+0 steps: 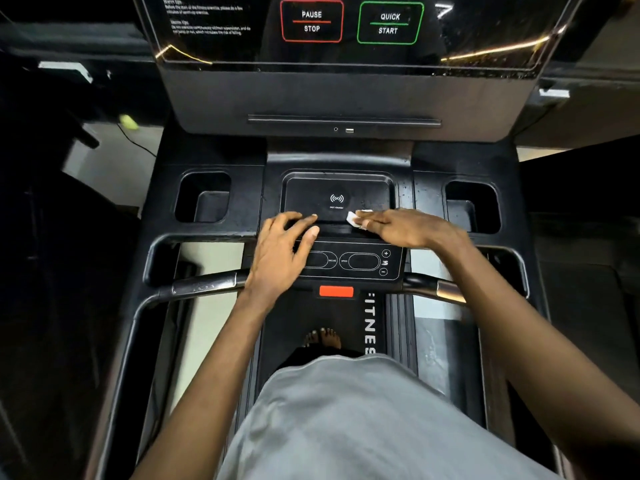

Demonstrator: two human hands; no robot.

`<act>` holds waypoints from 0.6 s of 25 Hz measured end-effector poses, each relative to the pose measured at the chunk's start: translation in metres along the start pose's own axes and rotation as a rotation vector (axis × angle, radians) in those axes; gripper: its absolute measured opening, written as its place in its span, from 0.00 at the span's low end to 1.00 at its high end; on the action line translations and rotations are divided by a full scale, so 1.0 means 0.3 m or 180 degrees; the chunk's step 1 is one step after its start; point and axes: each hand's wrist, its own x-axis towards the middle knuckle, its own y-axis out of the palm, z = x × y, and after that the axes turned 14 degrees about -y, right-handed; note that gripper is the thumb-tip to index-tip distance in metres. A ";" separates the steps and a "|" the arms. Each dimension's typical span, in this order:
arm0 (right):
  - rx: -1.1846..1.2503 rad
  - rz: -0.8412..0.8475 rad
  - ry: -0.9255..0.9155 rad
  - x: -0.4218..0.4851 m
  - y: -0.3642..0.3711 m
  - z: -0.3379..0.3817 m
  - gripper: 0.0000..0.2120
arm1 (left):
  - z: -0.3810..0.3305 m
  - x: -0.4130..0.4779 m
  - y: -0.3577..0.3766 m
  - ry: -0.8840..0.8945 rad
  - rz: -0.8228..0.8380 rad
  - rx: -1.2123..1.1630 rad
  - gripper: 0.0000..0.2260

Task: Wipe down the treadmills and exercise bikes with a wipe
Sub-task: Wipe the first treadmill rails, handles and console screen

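View from the head camera, looking down on the console of a treadmill [346, 98] in a dim room. A pale floor [104, 168] shows to the left of the machine, where a thin dark cable runs across it. A small yellow-green object [129, 121] at the left is too blurred to identify.

The glossy screen [214, 46] at the top carries a red-outlined PAUSE/STOP button [311, 21] and, to its right, a green-outlined QUICK START button [390, 23]. Below it the black deck is speckled with droplets or dust.

A shallow charging tray [337, 188], marked with a wireless symbol, lies at the centre of the deck. It is flanked by a left cup holder [204, 199] and a right cup holder [472, 206]. Both recesses are dark, and their contents cannot be made out.

The white wipe [355, 220] lies on the front right edge of the tray, under the fingertips of the right hand [405, 226]. The fingers are extended and press it flat, so the grip is wide. The left hand [280, 258] rests with spread fingers across the tray's front lip and the control panel [360, 261], its grip wide and holding nothing.

Below the panel are a red tab [336, 291], the handlebar [204, 287] and the belt [311, 317]. A bare foot [323, 337] stands on the belt, and a grey shirt [346, 427] fills the lower part of the frame.
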 end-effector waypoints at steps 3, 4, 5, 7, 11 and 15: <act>0.0080 -0.0029 0.0096 0.035 -0.003 0.091 0.28 | -0.008 -0.004 0.009 -0.0017 -0.0146 -0.0029 0.19; 0.0057 0.0004 0.0011 0.064 0.002 0.111 0.28 | -0.004 -0.001 0.014 0.0011 -0.0211 -0.0056 0.19; 0.0037 0.0016 -0.0088 0.081 0.009 0.127 0.26 | 0.002 -0.001 0.018 0.0034 -0.0252 -0.0079 0.19; 0.0050 -0.0032 -0.0127 0.075 0.018 0.112 0.23 | 0.004 -0.003 0.023 0.0047 -0.0228 -0.0081 0.18; 0.0143 -0.0261 0.0158 -0.036 0.019 -0.003 0.22 | -0.005 -0.009 0.007 -0.0032 -0.0122 0.0071 0.20; 0.0031 -0.0717 0.0196 -0.093 0.042 -0.027 0.24 | -0.060 -0.033 0.034 0.0231 -0.0117 0.0526 0.24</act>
